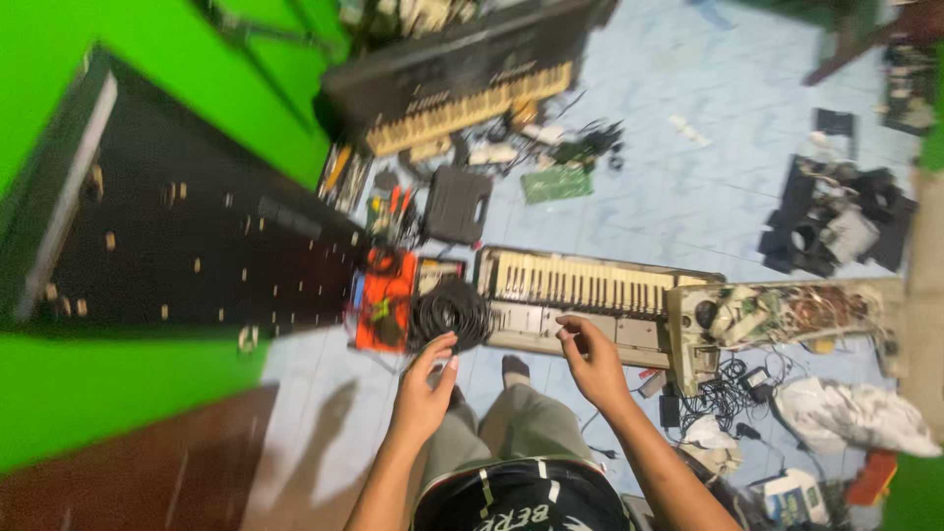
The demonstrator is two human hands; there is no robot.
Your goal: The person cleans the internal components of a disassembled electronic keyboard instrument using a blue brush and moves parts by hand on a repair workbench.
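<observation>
Down low, the left hand (425,388) hangs above the floor (678,197) with its grip apart, fingers spread and holding nothing, the fingertips just at the near edge of a cable coil (450,313). Whether they touch the coil cannot be told through the blur. The right hand (590,362) is raised beside it with thumb and fingers drawn close together; whether anything small is pinched there cannot be told. It hovers over the near edge of an opened keyboard (580,295) that lies flat on the floor, pale keys showing along its far side.

Left of the coil sits an orange box (383,295). At the keyboard's right end lies a casing (787,315) full of wires and parts, and near it, toward the person, a tangle of black leads (723,393) and a white cloth (851,413). Between the hands the person's trousers (511,428) and one socked foot (514,370) show. Farther off, a second keyboard (462,84) rests near the green wall (147,39), with a green circuit board (557,183) and a small black case (457,205) on the floor before it.
</observation>
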